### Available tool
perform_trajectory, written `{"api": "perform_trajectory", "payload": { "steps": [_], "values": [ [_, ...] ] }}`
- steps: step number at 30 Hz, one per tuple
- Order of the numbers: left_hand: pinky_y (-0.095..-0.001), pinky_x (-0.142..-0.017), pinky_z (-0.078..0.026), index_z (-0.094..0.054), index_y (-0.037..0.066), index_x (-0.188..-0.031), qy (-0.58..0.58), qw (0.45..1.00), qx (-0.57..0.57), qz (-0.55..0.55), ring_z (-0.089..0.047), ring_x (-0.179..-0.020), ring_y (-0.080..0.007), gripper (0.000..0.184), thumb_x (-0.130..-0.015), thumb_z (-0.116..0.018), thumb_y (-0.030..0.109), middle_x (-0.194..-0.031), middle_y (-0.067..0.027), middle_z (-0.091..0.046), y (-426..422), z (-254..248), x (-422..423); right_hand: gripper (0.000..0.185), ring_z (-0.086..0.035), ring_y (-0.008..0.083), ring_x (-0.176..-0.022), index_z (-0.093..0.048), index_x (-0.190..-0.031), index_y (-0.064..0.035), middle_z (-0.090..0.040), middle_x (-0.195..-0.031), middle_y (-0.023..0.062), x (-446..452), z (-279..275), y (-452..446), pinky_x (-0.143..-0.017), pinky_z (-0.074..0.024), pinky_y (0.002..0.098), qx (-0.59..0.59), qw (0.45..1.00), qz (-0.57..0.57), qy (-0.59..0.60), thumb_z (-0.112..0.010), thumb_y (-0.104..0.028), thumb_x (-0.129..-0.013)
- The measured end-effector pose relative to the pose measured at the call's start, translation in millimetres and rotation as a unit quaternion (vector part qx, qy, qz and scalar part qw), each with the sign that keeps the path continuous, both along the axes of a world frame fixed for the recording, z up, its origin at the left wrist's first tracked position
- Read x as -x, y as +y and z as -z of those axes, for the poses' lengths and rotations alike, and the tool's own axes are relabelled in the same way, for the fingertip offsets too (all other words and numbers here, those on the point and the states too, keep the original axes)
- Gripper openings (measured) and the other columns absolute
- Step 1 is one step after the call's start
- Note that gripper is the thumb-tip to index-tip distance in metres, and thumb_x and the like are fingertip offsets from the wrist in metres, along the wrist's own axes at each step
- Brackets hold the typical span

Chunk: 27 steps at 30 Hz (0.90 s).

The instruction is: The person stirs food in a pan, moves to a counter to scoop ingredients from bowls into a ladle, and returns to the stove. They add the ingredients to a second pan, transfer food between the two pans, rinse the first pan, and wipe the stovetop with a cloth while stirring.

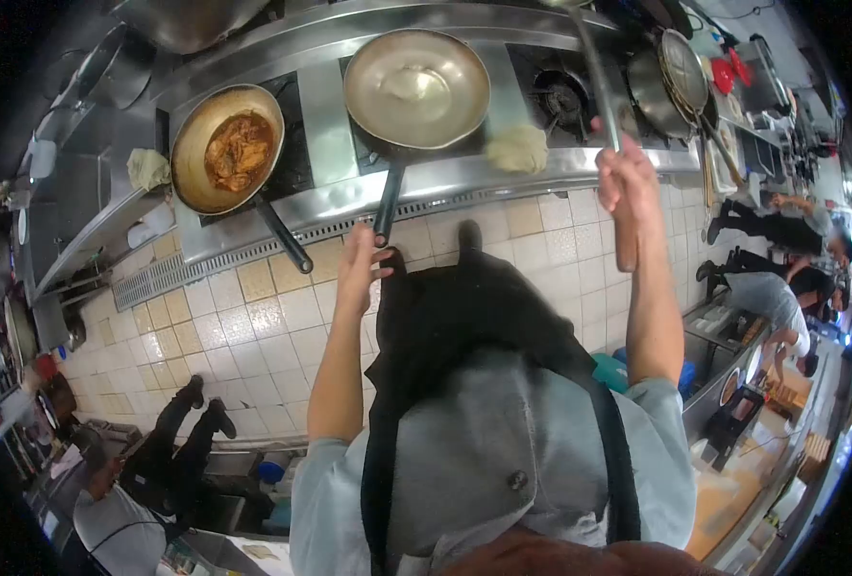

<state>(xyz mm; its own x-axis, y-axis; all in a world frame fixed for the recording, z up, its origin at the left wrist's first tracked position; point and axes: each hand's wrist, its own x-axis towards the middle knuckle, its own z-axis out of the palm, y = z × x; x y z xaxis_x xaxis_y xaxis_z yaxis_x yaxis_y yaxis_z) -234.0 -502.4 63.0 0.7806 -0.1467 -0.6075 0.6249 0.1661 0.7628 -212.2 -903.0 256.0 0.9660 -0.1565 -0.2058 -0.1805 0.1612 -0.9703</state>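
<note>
My right hand (628, 180) is wrapped round a long-handled metal ladle (595, 72) with a wooden grip. The ladle points away over the stove, its head mostly cut off by the top edge of the view. At the end of the black handle of a wide frying pan (378, 82) is my left hand (356, 271), fingers apart; I cannot tell whether they touch it. That pan rests on a burner with a shiny, pale inside. Left of it, a second pan (184, 158) holds browned pieces in dark red sauce (242, 152).
A crumpled cloth (517, 150) lies on the stove's front ledge (580, 165), another cloth (147, 169) by the left pan. Stacked pans and strainers (678, 82) stand at right. One person (123, 509) is behind at lower left, others (781, 293) at right. The floor is tiled.
</note>
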Motion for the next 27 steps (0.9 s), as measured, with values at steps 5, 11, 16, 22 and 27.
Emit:
{"api": "perform_trajectory", "payload": {
  "steps": [5, 11, 16, 22, 27],
  "values": [
    [-0.0389, -0.087, -0.052, -0.038, 0.003, -0.15, 0.075, 0.985, -0.072, -0.137, -0.06, -0.116, -0.0282, 0.081, -0.096, -0.052, 0.063, -0.138, -0.0195, -0.053, 33.6, 89.4, 92.0, 0.045, -0.049, 0.0104, -0.049, -0.051, -0.137, 0.0008, -0.055, -0.074, 0.0032, -82.0, -25.4, -88.1, -0.041, -0.0411, 0.0276, 0.029, 0.999, 0.003, -0.046, -0.06, -0.013, -0.095],
    [-0.048, -0.089, -0.05, -0.039, 0.001, -0.148, 0.209, 0.933, -0.194, -0.217, -0.057, -0.118, -0.037, 0.09, -0.091, -0.058, 0.068, -0.141, -0.0221, -0.05, -0.9, 123.8, 226.2, 0.011, -0.052, 0.0112, -0.051, -0.054, -0.099, -0.0057, -0.055, -0.076, 0.0026, -161.5, -19.3, -177.3, -0.043, -0.0423, 0.0285, 0.082, 0.995, -0.006, -0.053, -0.061, -0.012, -0.094],
    [-0.0379, -0.089, -0.051, -0.059, -0.005, -0.129, 0.009, 0.921, -0.379, 0.095, -0.064, -0.106, -0.029, 0.05, -0.098, -0.058, 0.034, -0.115, -0.0187, -0.067, -6.2, 236.3, 368.8, 0.009, -0.053, 0.012, -0.05, -0.054, -0.091, -0.0058, -0.054, -0.076, 0.0028, -197.6, -7.6, -214.5, -0.043, -0.0425, 0.0294, 0.108, 0.992, -0.054, -0.041, -0.061, -0.011, -0.091],
    [-0.0352, -0.083, -0.052, -0.06, -0.006, -0.125, 0.121, 0.94, -0.318, 0.02, -0.065, -0.1, -0.0253, 0.045, -0.098, -0.056, 0.029, -0.11, -0.016, -0.068, -43.7, 211.0, 367.9, 0.009, -0.053, 0.0126, -0.05, -0.054, -0.087, -0.0048, -0.054, -0.074, 0.0029, -230.0, 6.0, -225.8, -0.044, -0.0427, 0.031, 0.095, 0.993, -0.075, -0.002, -0.061, -0.01, -0.09],
    [-0.0329, -0.077, -0.053, -0.062, -0.007, -0.122, 0.125, 0.946, -0.298, -0.017, -0.066, -0.095, -0.0223, 0.041, -0.098, -0.055, 0.025, -0.106, -0.0137, -0.069, -49.4, 201.1, 369.6, 0.008, -0.053, 0.0123, -0.05, -0.055, -0.087, -0.0041, -0.055, -0.074, 0.0033, -243.0, 9.4, -219.5, -0.045, -0.0423, 0.0302, 0.083, 0.993, -0.084, 0.022, -0.061, -0.009, -0.09]
  ]
}}
